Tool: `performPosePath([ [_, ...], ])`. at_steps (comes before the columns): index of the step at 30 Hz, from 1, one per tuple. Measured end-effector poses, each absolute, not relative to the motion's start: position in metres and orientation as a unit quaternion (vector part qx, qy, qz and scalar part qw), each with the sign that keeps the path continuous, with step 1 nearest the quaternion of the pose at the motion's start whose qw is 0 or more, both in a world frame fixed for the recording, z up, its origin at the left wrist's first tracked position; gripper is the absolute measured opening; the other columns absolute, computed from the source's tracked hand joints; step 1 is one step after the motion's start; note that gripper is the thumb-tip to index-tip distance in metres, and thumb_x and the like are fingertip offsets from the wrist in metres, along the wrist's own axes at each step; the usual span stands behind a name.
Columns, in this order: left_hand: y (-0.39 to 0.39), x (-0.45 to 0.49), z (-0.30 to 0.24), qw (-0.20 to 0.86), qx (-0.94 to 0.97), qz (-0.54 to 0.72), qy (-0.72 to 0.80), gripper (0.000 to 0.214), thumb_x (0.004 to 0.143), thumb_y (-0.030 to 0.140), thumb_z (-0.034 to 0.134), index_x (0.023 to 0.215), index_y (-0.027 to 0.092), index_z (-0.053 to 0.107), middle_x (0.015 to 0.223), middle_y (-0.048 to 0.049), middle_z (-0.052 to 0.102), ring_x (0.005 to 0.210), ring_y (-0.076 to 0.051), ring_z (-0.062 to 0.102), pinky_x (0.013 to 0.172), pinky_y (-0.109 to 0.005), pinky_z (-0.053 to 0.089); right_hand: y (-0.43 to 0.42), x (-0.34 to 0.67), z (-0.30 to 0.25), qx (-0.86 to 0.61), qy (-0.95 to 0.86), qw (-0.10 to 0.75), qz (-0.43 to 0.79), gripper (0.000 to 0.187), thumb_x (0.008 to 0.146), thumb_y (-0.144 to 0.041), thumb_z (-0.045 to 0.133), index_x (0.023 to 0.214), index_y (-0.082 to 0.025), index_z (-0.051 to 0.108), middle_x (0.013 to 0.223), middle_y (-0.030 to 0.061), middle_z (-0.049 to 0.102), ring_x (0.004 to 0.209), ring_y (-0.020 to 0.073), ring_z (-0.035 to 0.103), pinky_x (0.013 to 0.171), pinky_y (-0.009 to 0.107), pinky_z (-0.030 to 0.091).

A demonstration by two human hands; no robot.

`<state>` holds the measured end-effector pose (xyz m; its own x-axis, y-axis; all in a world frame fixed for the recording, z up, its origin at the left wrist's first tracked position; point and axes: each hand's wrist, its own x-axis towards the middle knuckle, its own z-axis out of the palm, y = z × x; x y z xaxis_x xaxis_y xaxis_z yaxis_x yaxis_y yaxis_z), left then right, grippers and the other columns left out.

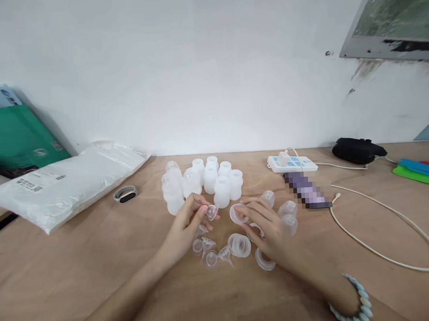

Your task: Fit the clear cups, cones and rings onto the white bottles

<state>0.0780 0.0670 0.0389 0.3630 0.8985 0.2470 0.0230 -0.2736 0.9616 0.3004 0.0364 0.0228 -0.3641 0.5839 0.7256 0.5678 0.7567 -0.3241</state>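
Between thumb and fingers, my left hand [191, 217] pinches a clear bottle nipple [212, 212]. My right hand [267, 222] grips a translucent screw ring [238, 213] by its side, a short gap to the right of the nipple. Below the hands lie several loose clear nipples [212, 258], and beside them a group of overlapping rings [240, 245]. Another ring [264, 259] rests under my right hand, partly covered by it. Behind stand several frosted white bottles [222, 192], the left ones topped with clear domed caps [191, 177]. More clear domed caps [288, 209] sit right of my right hand.
A white plastic parcel [70, 184] and a fitness band [125, 194] lie on the left. At the right are a power strip [292, 163], a blurred-out phone [307, 190], a looped white cable [387, 256], a black case [358, 150] and coloured sheets [420, 169]. A wall stands behind the table.
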Motion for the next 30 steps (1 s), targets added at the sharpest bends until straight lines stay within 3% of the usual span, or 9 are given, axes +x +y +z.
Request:
performPosePath([
  [5,0.069,0.081,0.033,0.545,0.627,0.417,0.368,0.032,0.077,0.041,0.076,0.088,0.019,0.055,0.081,0.0017,0.055,0.074,-0.014,0.060,0.057,-0.023,0.054,0.033,0.298,0.026,-0.318,-0.817,0.480,0.000,0.033,0.093,-0.006,0.052,0.122,-0.022,0.060,0.101,0.0091,0.068,0.107,0.0268,0.061,0.086,0.045,0.055],
  [8,0.068,0.084,0.029,0.580,0.602,0.406,0.369,0.037,0.071,0.039,0.080,0.095,0.017,0.062,0.086,-0.0003,0.060,0.075,-0.014,0.061,0.061,-0.025,0.057,0.030,0.296,0.027,-0.293,-0.822,0.488,0.002,0.035,0.092,-0.005,0.055,0.123,-0.022,0.058,0.106,0.0097,0.068,0.109,0.0266,0.060,0.088,0.044,0.055],
  [14,0.058,0.091,0.037,0.630,0.595,0.372,0.334,0.039,0.081,0.046,0.072,0.104,0.015,0.067,0.103,-0.0074,0.068,0.085,-0.019,0.065,0.070,-0.032,0.060,0.025,0.292,0.025,-0.296,-0.832,0.469,0.018,0.036,0.093,-0.005,0.054,0.125,-0.023,0.053,0.110,0.0099,0.062,0.108,0.0242,0.061,0.088,0.041,0.056],
  [21,0.047,0.096,0.030,0.641,0.587,0.397,0.294,0.044,0.078,0.036,0.079,0.113,0.022,0.056,0.093,-0.0010,0.065,0.078,-0.014,0.066,0.069,-0.027,0.056,0.024,0.288,0.026,-0.316,-0.830,0.458,0.038,0.030,0.095,-0.010,0.051,0.121,-0.026,0.051,0.110,0.0092,0.059,0.104,0.0241,0.063,0.086,0.040,0.057],
  [26,0.045,0.097,0.028,0.592,0.622,0.393,0.328,0.037,0.080,0.035,0.075,0.110,0.020,0.060,0.090,-0.0033,0.070,0.081,-0.018,0.068,0.072,-0.029,0.055,0.023,0.289,0.030,-0.306,-0.827,0.470,0.038,0.027,0.097,-0.023,0.057,0.123,-0.022,0.049,0.110,0.0113,0.063,0.104,0.0254,0.063,0.085,0.039,0.056],
  [30,0.039,0.096,0.035,0.518,0.669,0.406,0.344,0.032,0.083,0.033,0.072,0.111,0.020,0.063,0.096,-0.0045,0.073,0.083,-0.020,0.070,0.073,-0.030,0.056,0.024,0.293,0.029,-0.385,-0.806,0.450,0.007,0.011,0.097,-0.031,0.055,0.098,-0.020,0.054,0.087,0.0062,0.063,0.079,0.0221,0.061,0.069,0.035,0.050],
])
